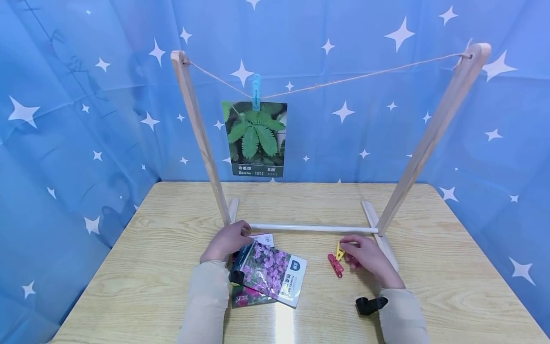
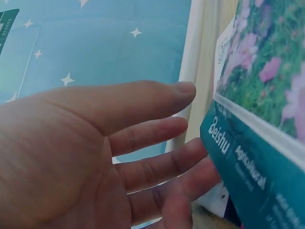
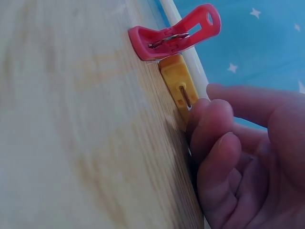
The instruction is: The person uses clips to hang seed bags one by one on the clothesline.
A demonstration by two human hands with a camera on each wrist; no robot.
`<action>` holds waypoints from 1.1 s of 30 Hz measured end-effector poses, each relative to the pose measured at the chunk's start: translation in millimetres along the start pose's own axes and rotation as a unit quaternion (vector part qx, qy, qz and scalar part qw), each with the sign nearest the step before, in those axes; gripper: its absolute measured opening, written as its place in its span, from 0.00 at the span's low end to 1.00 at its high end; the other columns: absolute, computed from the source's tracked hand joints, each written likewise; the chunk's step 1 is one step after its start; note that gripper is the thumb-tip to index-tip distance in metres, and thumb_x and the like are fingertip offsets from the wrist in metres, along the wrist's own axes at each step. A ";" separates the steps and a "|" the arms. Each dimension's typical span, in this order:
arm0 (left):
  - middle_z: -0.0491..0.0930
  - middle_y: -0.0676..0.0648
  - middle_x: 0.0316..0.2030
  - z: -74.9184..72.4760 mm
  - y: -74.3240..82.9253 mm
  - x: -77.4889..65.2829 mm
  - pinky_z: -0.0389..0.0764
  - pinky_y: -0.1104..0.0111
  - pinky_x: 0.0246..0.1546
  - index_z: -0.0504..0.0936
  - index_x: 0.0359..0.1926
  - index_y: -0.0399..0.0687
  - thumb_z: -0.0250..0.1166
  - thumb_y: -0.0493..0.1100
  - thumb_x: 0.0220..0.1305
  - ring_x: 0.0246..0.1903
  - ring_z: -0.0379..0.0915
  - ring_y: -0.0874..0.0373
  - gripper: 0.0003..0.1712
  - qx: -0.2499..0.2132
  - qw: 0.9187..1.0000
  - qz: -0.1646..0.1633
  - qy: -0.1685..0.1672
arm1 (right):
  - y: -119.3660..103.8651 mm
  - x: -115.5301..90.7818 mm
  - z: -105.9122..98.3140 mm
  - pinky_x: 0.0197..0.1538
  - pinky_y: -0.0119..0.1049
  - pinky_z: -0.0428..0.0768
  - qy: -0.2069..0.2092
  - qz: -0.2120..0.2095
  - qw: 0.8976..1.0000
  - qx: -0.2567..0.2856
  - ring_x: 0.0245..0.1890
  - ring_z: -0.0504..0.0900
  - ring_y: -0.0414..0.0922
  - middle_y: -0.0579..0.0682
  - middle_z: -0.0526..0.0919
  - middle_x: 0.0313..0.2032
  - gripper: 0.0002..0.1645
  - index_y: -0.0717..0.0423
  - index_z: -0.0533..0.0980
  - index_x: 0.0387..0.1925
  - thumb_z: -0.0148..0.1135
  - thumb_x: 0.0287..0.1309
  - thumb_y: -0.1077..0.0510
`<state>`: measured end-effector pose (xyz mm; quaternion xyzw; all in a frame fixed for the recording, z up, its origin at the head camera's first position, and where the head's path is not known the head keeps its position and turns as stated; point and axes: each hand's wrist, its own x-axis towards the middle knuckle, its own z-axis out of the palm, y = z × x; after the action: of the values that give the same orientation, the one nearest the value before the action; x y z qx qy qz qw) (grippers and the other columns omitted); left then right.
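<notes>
My left hand has its fingertips right at the edge of a seed packet with pink-purple flowers. In the left wrist view the thumb stands apart from the spread fingers, beside the packet's dark green "Beishu" band. Beneath it, partly hidden, lie more packets. My right hand, fingers curled, pinches one end of a yellow clothespin low over the table. A red clothespin lies against the yellow one's other end. Part of the yellow clothespin is hidden behind my fingertips.
A wooden frame, with a left post, a right post and a white bottom bar, stands on the table. From its sagging string, a blue clothespin holds a green-leaf packet. Behind is a starry blue cloth.
</notes>
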<state>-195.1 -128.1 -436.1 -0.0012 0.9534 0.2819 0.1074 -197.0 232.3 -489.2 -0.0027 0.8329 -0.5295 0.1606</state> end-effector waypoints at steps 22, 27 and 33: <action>0.77 0.50 0.36 11.9 6.9 3.5 0.72 0.62 0.35 0.78 0.43 0.53 0.63 0.43 0.54 0.32 0.71 0.58 0.13 0.024 0.999 0.029 -0.027 | 1.8 -2.4 -5.4 0.21 0.36 0.74 -0.018 -0.007 1.000 0.011 0.19 0.77 0.48 0.56 0.77 0.24 0.29 0.63 0.74 0.33 0.52 0.55 0.38; 0.77 0.50 0.37 11.3 8.1 3.2 0.72 0.62 0.36 0.78 0.44 0.53 0.63 0.42 0.54 0.33 0.71 0.58 0.14 0.018 0.999 0.026 -0.032 | 2.0 -1.4 -5.7 0.21 0.36 0.74 -0.020 -0.001 1.000 0.012 0.19 0.77 0.48 0.55 0.77 0.24 0.29 0.62 0.73 0.32 0.53 0.54 0.37; 0.77 0.50 0.35 10.4 9.1 2.3 0.72 0.62 0.35 0.77 0.43 0.51 0.62 0.40 0.54 0.32 0.71 0.58 0.13 0.030 0.998 0.032 -0.032 | 2.1 -1.2 -5.7 0.21 0.35 0.73 -0.018 0.004 1.000 0.019 0.19 0.77 0.48 0.55 0.77 0.24 0.30 0.62 0.72 0.32 0.54 0.53 0.37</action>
<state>-195.8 -114.7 -440.2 0.0421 0.9571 0.2561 0.1287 -197.0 238.4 -488.6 -0.0060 0.8196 -0.5448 0.1775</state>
